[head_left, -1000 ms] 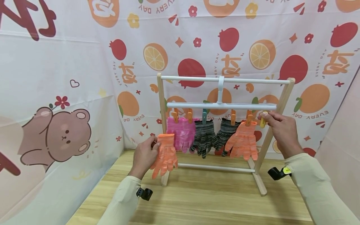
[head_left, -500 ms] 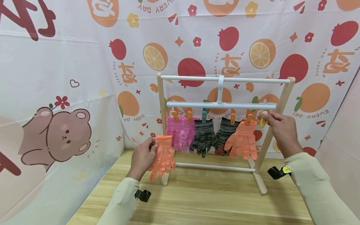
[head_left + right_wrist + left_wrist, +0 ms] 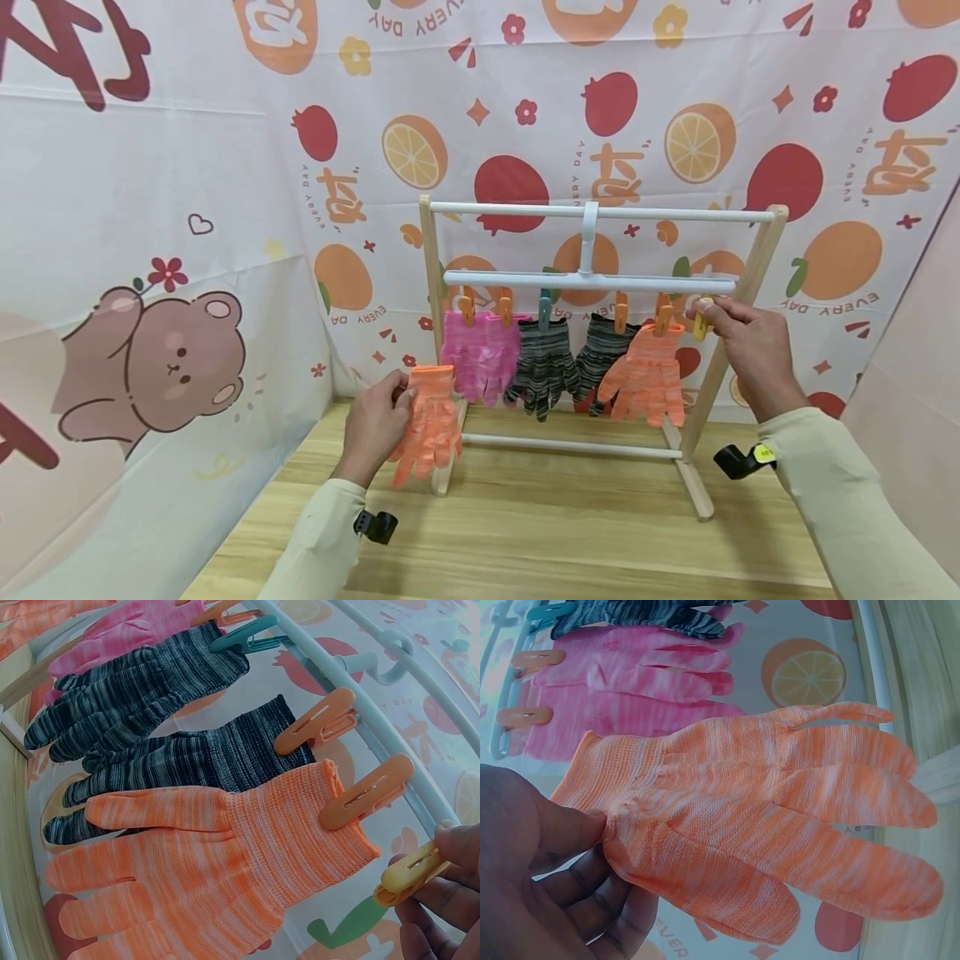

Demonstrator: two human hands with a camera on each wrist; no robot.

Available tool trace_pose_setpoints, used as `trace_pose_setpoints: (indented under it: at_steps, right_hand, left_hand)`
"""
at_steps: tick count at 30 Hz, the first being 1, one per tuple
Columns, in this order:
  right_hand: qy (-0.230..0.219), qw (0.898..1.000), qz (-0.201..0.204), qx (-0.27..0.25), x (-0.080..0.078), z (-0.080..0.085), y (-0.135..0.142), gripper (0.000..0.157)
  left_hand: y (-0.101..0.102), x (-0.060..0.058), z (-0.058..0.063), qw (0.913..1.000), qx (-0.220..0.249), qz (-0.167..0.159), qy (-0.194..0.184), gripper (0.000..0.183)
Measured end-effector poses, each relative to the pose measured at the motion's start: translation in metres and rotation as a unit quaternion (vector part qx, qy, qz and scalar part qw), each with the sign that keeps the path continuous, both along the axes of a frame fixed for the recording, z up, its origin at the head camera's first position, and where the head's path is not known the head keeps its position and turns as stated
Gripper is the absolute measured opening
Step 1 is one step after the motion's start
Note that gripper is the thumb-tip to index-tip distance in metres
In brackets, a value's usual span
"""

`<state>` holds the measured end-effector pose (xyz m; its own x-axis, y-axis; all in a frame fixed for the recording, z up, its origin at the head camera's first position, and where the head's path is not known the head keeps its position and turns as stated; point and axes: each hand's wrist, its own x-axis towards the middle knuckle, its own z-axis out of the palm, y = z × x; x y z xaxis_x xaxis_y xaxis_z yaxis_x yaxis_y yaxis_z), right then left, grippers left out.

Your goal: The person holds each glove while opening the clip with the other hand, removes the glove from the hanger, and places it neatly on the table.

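By its cuff, my left hand (image 3: 373, 425) pinches an orange knit glove (image 3: 727, 795), whose fingers dangle downward left of the rack. Between thumb and fingers, my right hand (image 3: 753, 354) holds a yellow clothespin (image 3: 411, 874) just under the right end of the white hanger bar (image 3: 517, 280). Beside it, another orange glove (image 3: 217, 855) hangs from an orange clothespin (image 3: 369, 793). Further left hang two dark striped gloves (image 3: 543, 358), one by a teal clothespin (image 3: 545, 310) and one by an orange one. At the left end, pink gloves (image 3: 480, 354) hang from two orange clothespins.
The hanger hooks over the white top rail (image 3: 675, 216) of a rack with wooden posts (image 3: 759, 258). A lower white rail (image 3: 570, 447) crosses near the wooden tabletop (image 3: 540, 533). Fruit-printed cloth (image 3: 465, 92) covers the wall behind, and a bear print (image 3: 180, 358) is at left.
My left hand has drawn the orange glove slightly left and down, away from the pink gloves. The right hand, with its yellow clothespin, has hardly moved.
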<state>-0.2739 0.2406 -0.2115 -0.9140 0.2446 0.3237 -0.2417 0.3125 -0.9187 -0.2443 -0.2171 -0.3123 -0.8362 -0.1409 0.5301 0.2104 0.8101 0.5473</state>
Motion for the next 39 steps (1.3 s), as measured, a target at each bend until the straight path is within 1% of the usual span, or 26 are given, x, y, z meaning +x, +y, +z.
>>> trace_pose_setpoints:
  at_steps: [7, 17, 25, 32, 39]
  right_hand:
    - [0.003, 1.000, -0.006, 0.008, -0.002, 0.001, 0.001, 0.063]
    - [0.010, 1.000, -0.001, 0.009, -0.003, 0.001, 0.003, 0.059]
    - [-0.003, 1.000, 0.006, 0.004, -0.003, 0.000, 0.003, 0.061]
    - [0.000, 1.000, 0.002, 0.004, -0.001, 0.002, 0.003, 0.062]
    - [0.010, 1.000, 0.017, 0.001, 0.001, -0.001, 0.004, 0.059]
  left_hand:
    - [-0.004, 0.001, -0.002, 1.0000, 0.002, 0.005, -0.005, 0.008]
    - [-0.007, -0.001, -0.004, 1.0000, 0.002, 0.002, -0.006, 0.009]
    - [-0.011, 0.001, -0.009, 1.0000, -0.004, 0.005, -0.005, 0.009]
    - [-0.010, -0.001, -0.010, 0.9999, -0.006, 0.010, -0.004, 0.008]
    - [-0.012, -0.001, -0.014, 0.9998, -0.003, 0.009, -0.020, 0.008]
